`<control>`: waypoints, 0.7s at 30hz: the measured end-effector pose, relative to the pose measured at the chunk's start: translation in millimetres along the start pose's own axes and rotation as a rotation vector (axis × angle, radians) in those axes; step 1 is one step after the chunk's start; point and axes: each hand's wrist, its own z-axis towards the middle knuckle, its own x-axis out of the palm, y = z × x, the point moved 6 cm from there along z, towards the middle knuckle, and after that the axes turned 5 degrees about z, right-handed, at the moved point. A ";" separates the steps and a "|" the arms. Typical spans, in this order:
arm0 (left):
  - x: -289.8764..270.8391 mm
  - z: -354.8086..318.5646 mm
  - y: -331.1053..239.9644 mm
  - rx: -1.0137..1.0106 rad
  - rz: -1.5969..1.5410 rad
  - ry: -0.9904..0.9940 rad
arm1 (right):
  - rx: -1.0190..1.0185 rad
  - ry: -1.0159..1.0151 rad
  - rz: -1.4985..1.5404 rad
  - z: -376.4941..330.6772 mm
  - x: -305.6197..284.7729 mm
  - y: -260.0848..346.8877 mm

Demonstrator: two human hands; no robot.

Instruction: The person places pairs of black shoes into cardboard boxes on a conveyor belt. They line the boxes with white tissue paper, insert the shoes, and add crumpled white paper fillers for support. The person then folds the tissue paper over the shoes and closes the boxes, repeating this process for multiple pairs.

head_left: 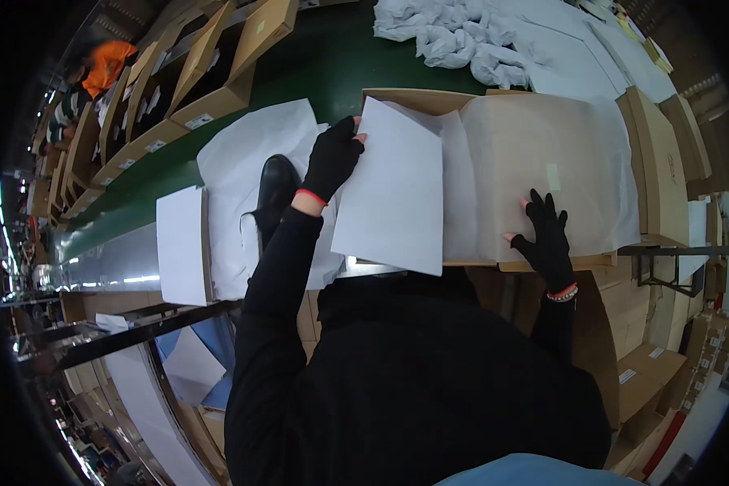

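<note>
An open cardboard box (664, 174) lies in front of me, lined with thin translucent tissue paper (535, 174). My left hand (330, 158), in a black fingerless glove, grips the far left corner of a white paper sheet (393, 198) that hangs over the box's left side. My right hand (545, 235), also gloved, presses flat with spread fingers on the tissue paper near the box's front edge. A black shoe (274, 190) rests on more white paper (247, 158) just left of my left forearm.
A green conveyor belt (332, 61) runs behind the box. Crumpled white paper wads (454, 36) lie at the far end. Several open cardboard boxes (211, 77) line the left, near a person in orange (105, 65). Flat cartons (648, 364) are stacked at lower right.
</note>
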 end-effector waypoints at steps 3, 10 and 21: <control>-17.5 6.8 -29.6 0.033 -0.084 -0.042 | 0.014 -0.067 0.072 -2.2 -18.4 3.0; 57.7 3.3 -19.4 -0.020 -0.043 -0.039 | 0.006 -0.080 0.022 22.5 -27.8 11.5; 103.4 -9.2 -3.9 0.022 0.020 -0.021 | 0.106 -0.143 -0.085 26.0 -16.2 0.3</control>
